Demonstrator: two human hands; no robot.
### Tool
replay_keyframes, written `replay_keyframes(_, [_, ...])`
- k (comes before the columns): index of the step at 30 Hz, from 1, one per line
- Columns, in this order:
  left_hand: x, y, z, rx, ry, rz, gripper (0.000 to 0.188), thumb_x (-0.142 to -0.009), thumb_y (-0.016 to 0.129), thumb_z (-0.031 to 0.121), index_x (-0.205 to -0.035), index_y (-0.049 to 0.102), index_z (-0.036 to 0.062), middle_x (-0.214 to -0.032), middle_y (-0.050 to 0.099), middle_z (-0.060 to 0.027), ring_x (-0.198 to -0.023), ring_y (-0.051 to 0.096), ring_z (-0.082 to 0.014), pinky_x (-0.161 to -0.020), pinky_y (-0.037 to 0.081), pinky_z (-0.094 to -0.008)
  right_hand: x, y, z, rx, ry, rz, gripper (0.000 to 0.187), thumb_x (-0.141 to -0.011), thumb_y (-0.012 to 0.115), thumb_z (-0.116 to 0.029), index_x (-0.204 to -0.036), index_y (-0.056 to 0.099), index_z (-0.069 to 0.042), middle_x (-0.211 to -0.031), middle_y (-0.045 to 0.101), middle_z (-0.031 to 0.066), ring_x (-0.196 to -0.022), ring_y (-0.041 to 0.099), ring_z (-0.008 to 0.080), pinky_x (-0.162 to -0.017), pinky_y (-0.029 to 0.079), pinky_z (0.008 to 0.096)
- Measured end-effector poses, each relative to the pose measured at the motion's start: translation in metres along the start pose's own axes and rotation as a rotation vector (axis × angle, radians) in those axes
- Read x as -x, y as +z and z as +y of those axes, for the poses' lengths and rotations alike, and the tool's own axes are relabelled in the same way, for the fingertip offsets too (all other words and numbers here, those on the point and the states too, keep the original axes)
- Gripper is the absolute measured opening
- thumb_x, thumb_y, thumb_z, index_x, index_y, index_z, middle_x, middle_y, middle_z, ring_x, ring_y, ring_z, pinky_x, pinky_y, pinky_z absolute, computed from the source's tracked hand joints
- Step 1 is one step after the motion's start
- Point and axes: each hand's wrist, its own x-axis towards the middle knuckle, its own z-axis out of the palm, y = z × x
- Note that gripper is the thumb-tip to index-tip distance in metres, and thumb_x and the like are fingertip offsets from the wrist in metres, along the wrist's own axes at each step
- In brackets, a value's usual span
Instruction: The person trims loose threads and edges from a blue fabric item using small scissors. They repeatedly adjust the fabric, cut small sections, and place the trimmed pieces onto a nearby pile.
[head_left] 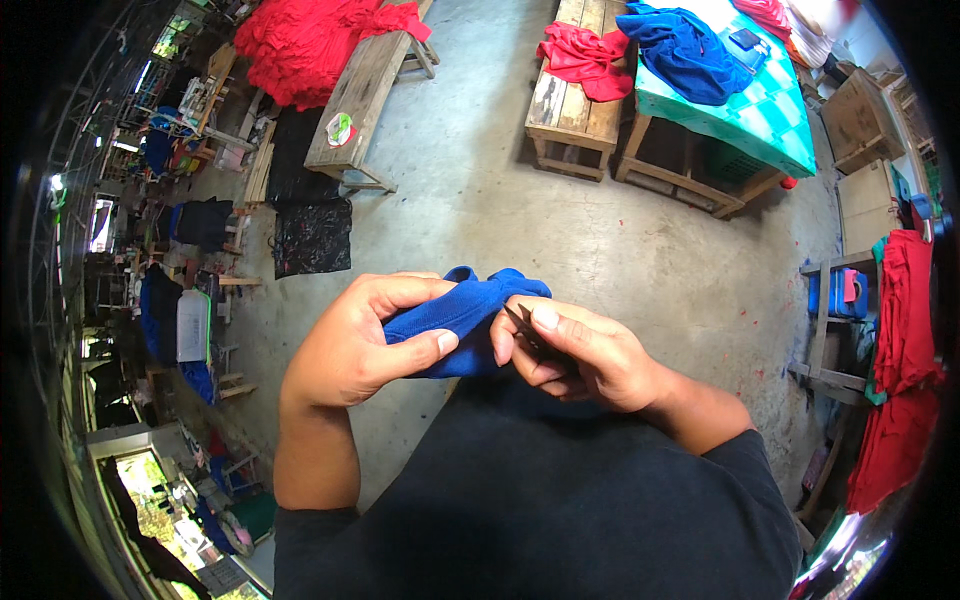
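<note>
A piece of blue knit fabric, folded with a seam along it, is held up in front of my body. My left hand grips it at its left side, thumb on top and fingers behind. Close against the fabric's right end, my right hand is closed around small dark thread snips. Their two pointed blades stick out past my thumb toward the cloth, slightly apart. Most of the snips' body is hidden inside my fingers.
Ahead stand a wooden bench beside a red fabric heap, another bench with red cloth, and a teal-covered table bearing blue cloth. Red garments hang at right. Black plastic lies on the concrete floor.
</note>
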Motion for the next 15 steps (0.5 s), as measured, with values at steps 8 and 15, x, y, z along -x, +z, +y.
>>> replay_keyframes(8, [-0.001, 0.01, 0.004, -0.031, 0.036, -0.01, 0.035, -0.086, 0.067, 0.005, -0.12, 0.07, -0.0027, -0.104, 0.069, -0.0076, -0.096, 0.063, -0.0137, -0.089, 0.048, -0.0293, 0.006, -0.004, -0.007, 0.049, 0.032, -0.007, 0.047, -0.11, 0.032, -0.046, -0.116, 0.059, -0.007, -0.072, 0.042, -0.0026, -0.061, 0.036, 0.0068, -0.055, 0.03, 0.0219])
replay_keyframes(15, [0.001, 0.013, 0.005, -0.055, 0.058, -0.01, 0.036, -0.085, 0.067, 0.003, -0.12, 0.07, -0.0017, -0.105, 0.07, -0.0091, -0.098, 0.064, -0.0155, -0.09, 0.048, -0.0304, 0.012, -0.004, -0.01, 0.056, 0.03, -0.019, 0.047, -0.11, 0.033, -0.046, -0.117, 0.06, -0.007, -0.072, 0.042, -0.0026, -0.06, 0.036, 0.0067, -0.054, 0.03, 0.0216])
